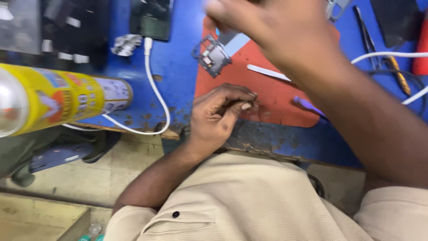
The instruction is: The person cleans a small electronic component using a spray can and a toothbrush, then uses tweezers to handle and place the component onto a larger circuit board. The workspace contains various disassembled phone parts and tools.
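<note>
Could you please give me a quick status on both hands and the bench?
Left hand pinching something tiny, unidentifiable. Right hand raised, blurred, over red mat. Circuit board untouched; white cable alongside.

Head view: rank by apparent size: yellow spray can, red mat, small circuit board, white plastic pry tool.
Largest to smallest as they look:
1. red mat, though hands cover part of it
2. yellow spray can, nearer the camera and cut off at the frame edge, so its place against the mat is unsure
3. small circuit board
4. white plastic pry tool
</note>
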Tool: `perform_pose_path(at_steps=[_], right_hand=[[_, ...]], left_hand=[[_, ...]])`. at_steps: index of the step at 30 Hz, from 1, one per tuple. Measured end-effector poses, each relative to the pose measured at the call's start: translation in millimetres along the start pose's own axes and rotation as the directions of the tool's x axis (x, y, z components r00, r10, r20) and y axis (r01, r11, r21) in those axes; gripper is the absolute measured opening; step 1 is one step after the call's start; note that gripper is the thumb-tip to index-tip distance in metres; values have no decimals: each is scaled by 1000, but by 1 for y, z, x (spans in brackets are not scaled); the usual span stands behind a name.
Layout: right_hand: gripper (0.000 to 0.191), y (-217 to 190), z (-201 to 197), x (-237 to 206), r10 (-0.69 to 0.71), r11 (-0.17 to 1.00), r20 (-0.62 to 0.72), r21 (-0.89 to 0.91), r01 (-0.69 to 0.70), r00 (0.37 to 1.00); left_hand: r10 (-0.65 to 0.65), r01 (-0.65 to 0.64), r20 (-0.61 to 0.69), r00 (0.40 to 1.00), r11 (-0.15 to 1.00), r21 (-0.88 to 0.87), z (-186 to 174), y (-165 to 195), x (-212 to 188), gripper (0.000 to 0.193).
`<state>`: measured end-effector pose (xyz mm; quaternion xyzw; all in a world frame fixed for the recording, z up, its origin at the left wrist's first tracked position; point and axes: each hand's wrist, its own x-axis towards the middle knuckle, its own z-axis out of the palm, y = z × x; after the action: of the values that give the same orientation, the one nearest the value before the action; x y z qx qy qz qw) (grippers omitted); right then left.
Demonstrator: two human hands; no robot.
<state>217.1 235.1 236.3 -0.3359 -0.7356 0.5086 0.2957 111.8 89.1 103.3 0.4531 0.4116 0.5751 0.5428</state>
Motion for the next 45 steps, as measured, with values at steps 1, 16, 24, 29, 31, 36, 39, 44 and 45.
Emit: perform_pose_path(at_steps=[1,16,24,29,31,36,39,44,45], right_hand=[[12,6,-11,-26,85,996,-79,14,-84,993],[14,100,6,-218,-116,979,-479,-203,19,870],[15,100,5,-209,-242,925,-415,-370,80,877],[16,96,7,-203,-257,904,-365,-417,90,895],[15,96,8,-201,-259,903,-372,-420,87,891],[15,97,8,-199,-293,881,-351,-461,108,890],[17,96,8,-199,-327,846,-316,-517,127,891],[18,93,4,-197,-358,808,-256,-567,161,898],[18,92,2,-197,-338,807,-244,-572,146,909]], left_hand=[[-11,10,11,1000,1000,10,2,-2,-3,13],[-134,185,214,968,953,-241,45,-33,-8,14],[-139,176,253,957,976,-130,38,-34,-7,9],[-133,180,255,958,969,-171,38,-36,-10,9],[-140,184,252,958,969,-163,38,-37,-10,9],[-135,179,252,958,971,-161,38,-37,-8,8],[-139,168,248,959,981,-99,38,-36,-7,8],[-148,165,234,961,985,-56,38,-33,-7,7],[-149,169,234,961,983,-71,39,-33,-7,8]])
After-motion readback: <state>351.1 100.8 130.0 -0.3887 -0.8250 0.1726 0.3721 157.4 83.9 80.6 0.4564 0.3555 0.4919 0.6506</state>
